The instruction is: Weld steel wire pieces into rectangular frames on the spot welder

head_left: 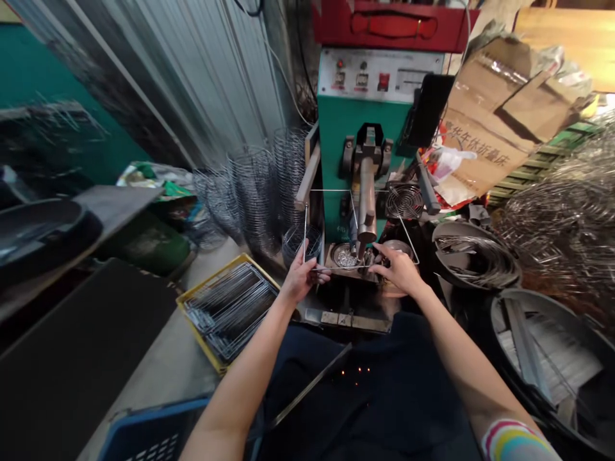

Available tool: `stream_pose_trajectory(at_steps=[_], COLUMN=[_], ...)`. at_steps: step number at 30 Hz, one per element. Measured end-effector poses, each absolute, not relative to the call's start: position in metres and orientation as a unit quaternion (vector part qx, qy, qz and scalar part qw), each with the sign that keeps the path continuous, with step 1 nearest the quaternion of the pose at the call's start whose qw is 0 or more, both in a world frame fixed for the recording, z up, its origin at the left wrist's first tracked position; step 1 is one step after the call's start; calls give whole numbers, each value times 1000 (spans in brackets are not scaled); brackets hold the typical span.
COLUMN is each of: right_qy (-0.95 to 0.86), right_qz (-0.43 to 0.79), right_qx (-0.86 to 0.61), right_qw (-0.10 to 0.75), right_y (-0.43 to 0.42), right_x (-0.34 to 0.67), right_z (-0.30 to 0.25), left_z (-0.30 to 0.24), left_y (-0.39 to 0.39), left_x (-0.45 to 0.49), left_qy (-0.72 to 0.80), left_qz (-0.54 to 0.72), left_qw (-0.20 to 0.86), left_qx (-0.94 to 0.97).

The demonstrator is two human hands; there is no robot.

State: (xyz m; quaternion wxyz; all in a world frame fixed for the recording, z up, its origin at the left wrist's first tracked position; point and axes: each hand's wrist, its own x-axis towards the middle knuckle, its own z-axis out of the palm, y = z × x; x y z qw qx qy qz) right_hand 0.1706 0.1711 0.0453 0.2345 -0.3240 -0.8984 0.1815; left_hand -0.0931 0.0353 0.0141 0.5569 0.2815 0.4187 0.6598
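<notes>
A bent metal wire frame (336, 267) spans the space in front of the green spot welder (331, 153). My left hand (303, 276) is closed around its front left corner. Close to the front wire, my right hand (398, 269) has thumb and forefinger curled on it just right of the electrodes; the exact contact is partly hidden. The welder's upper electrode arm (367, 198) points down between my hands. Below it, a round dish (344, 256) holds small shiny metal bits. Several orange sparks (360, 369) glow over my dark clothing.
A yellow crate (180, 301) of straight wires stands left, with wire coils (252, 198) behind it. Tubs of metal pieces, including a round black tub (500, 301), are at right. A blue crate (129, 419) sits lower left, and a cardboard box (504, 121) leans behind.
</notes>
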Motion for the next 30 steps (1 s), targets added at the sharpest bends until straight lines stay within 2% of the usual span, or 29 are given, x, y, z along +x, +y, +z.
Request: stream_pose_trajectory(at_steps=[15, 21, 25, 30], right_qy=[-906, -874, -863, -859], right_qz=[177, 354, 377, 400], right_qx=[-300, -291, -314, -301], right_qw=[242, 161, 120, 109], right_y=[186, 208, 219, 223], right_x=[159, 149, 119, 103], right_z=[49, 58, 62, 58], left_z=[19, 17, 16, 14], left_y=[29, 34, 36, 34], left_x=[-92, -85, -82, -85], left_qy=[402, 389, 400, 399], left_qz=[694, 692, 692, 697], left_qw=[540, 548, 544, 539], left_qx=[254, 263, 256, 256])
